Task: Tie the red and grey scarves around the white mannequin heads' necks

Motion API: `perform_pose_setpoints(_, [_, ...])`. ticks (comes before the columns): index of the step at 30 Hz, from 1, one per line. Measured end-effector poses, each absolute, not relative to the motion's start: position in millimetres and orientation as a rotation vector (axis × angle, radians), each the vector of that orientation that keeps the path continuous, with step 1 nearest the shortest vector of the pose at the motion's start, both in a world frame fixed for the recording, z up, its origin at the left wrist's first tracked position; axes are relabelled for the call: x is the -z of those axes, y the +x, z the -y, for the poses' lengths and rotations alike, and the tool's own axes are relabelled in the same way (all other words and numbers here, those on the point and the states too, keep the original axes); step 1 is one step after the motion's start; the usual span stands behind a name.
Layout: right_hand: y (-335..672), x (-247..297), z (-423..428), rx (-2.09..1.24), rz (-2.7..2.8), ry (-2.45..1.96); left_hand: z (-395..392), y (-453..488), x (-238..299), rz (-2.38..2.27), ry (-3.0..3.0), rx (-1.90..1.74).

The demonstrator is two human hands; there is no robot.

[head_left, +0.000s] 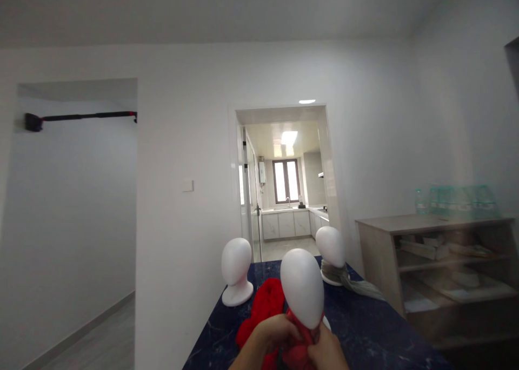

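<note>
A white foam mannequin head (302, 286) stands close in front of me, slightly tilted in view. A red scarf (298, 356) goes around its neck and bunches up below the chin. My left hand (279, 329) grips the scarf from the left side, fingers curled under the chin. On the other side, my right hand (325, 349) is closed on the scarf just below the head. The fingertips partly hide the cloth between them. A brighter red bundle of fabric (268, 300) lies on the table just behind my left hand.
The dark blue marbled table (365, 327) bears a bare white mannequin head (236, 262) at left and another head (330, 246) with a grey scarf (363, 288) at right. A shelf unit (379, 225) with bottles (462, 201) stands right. A doorway opens beyond.
</note>
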State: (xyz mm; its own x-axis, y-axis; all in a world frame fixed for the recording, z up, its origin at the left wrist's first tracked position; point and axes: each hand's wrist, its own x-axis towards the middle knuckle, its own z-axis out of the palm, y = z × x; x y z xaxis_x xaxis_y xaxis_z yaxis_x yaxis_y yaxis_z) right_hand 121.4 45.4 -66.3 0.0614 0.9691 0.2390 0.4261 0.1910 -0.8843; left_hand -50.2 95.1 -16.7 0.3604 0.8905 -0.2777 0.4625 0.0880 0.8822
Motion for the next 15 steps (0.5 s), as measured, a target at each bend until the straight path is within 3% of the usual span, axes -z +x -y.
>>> perform_pose_setpoints(15, [135, 74, -59, -0.728, 1.534, -1.43, -79, -40, 4, -1.457, 1.737, -0.535])
